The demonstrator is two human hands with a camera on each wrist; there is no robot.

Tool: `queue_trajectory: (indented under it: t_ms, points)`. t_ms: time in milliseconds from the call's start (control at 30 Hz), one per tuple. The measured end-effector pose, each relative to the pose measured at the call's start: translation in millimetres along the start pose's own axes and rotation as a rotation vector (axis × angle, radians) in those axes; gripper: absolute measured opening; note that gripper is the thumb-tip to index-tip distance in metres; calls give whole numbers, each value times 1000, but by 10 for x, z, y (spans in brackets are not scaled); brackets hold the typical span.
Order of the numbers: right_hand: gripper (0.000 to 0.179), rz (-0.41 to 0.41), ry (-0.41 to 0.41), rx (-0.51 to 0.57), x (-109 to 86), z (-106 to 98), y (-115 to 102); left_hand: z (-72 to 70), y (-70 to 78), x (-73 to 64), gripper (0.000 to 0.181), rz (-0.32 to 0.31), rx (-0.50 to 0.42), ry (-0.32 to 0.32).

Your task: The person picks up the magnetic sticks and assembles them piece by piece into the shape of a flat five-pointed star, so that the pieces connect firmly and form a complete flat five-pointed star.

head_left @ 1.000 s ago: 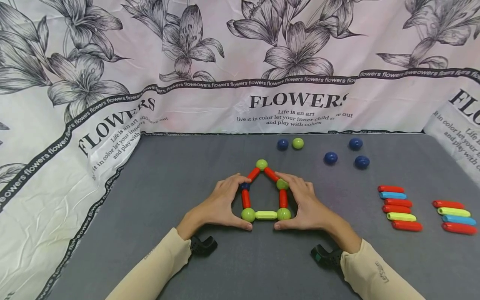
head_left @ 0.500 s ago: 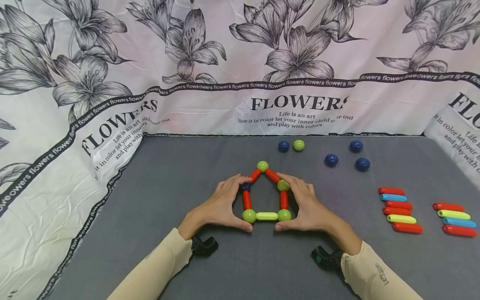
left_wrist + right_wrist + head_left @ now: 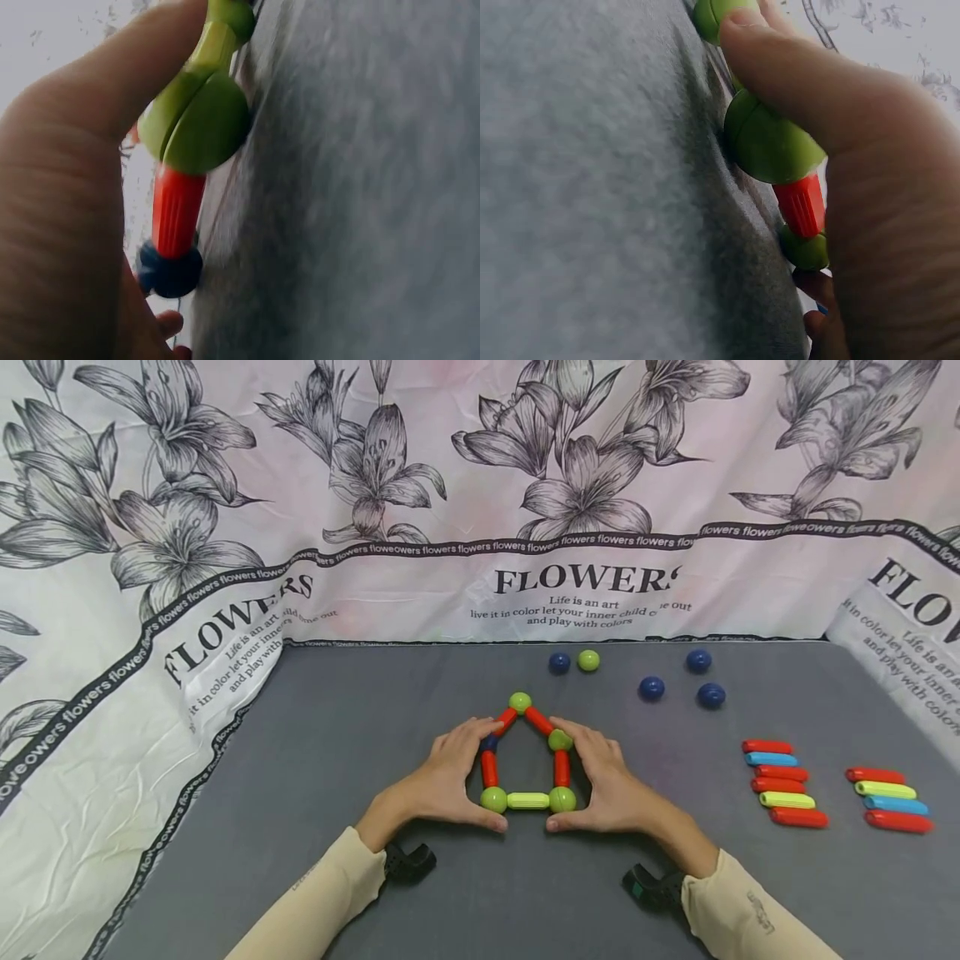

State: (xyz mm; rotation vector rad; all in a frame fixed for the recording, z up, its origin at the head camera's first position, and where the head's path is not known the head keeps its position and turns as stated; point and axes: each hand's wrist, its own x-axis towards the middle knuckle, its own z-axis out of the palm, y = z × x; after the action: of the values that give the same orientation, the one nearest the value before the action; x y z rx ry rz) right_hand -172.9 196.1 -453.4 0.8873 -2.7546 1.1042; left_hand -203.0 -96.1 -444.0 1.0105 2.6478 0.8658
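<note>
A house-shaped frame of toy building rods and balls [image 3: 528,801] lies on the grey table between both hands. Red rods make its sides and roof, and a yellow-green rod is its base. Its corners are green balls, except for a dark blue ball [image 3: 171,271] at the upper left. My left hand [image 3: 444,781] holds the left side, thumb by the lower green ball [image 3: 206,124] and fingertips at the blue one. Mirroring it, my right hand [image 3: 609,785] holds the right side, thumb by the lower ball [image 3: 772,142], fingers at the upper one.
Behind the frame lie a loose green ball [image 3: 588,661] and several blue balls [image 3: 652,688]. Two columns of loose red, blue and yellow-green rods [image 3: 787,798] lie on the right. A flower-printed cloth [image 3: 420,585] hangs along the table's back and left.
The head view has tilted up slightly, so the scene sits lower in it. Both hands stay around the frame, with no visible change in their hold.
</note>
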Motion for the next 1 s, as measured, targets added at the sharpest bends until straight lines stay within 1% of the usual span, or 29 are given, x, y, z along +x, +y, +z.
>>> queue_trajectory:
  t_ms: [100, 200, 300, 400, 467, 533, 600, 667, 767, 833, 900, 1000]
  points:
    - [129, -5, -6, 0, -47, 29, -4, 34, 37, -13, 116, 36, 67, -14]
    - [130, 10, -19, 11, -109, 42, -15, 62, 69, -33, 95, 78, 104, -27]
    - [129, 40, -17, 17, -176, 21, -19, 71, 77, -37, 72, 109, 116, -29]
    - [123, 74, -2, 13, -241, -35, -12, 55, 68, -29, 58, 117, 130, -15]
    - [118, 91, 3, 11, -282, -82, -2, 34, 69, -23, 54, 115, 152, -6]
    - [112, 97, 9, 10, -328, -127, 10, 19, 96, -14, 53, 127, 175, 6]
    - [107, 96, 12, 9, -376, -161, 21, 17, 168, 4, 54, 149, 202, 16]
    - [103, 85, 16, -5, -409, -182, 33, 33, 277, 32, 56, 191, 227, 37]
    - [98, 78, 12, -29, -434, -197, 40, 91, 464, 89, 60, 249, 288, 64]
    - [96, 76, 5, -45, -437, -198, 43, 152, 555, 125, 59, 279, 337, 76]
    - [93, 79, -5, -51, -437, -197, 43, 210, 604, 149, 57, 289, 385, 76]
    - [90, 85, -18, -50, -446, -209, 45, 275, 592, 166, 50, 281, 432, 70]
